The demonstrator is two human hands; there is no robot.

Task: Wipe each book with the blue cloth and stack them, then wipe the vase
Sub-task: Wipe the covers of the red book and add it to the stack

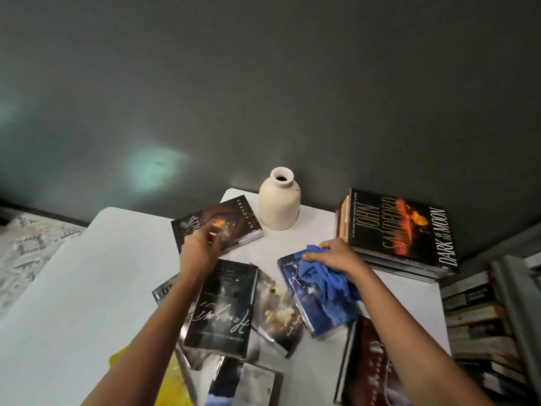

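Note:
My right hand (336,254) grips the bunched blue cloth (328,281), which lies on a blue-covered book (317,315). My left hand (202,244), blurred, reaches over the near edge of a dark brown book (231,215); whether it grips the book I cannot tell. A cream vase (279,200) stands upright at the back of the white table (96,273). At the back right lies a stack of books (401,232) with a black and orange cover on top. Several more books, one a black book with script lettering (225,303), are spread across the table's middle.
A dark grey wall rises right behind the table. Shelves packed with books (483,323) stand at the right. Something yellow (172,382) lies at the table's near edge. A patterned rug (29,247) covers the floor at the left.

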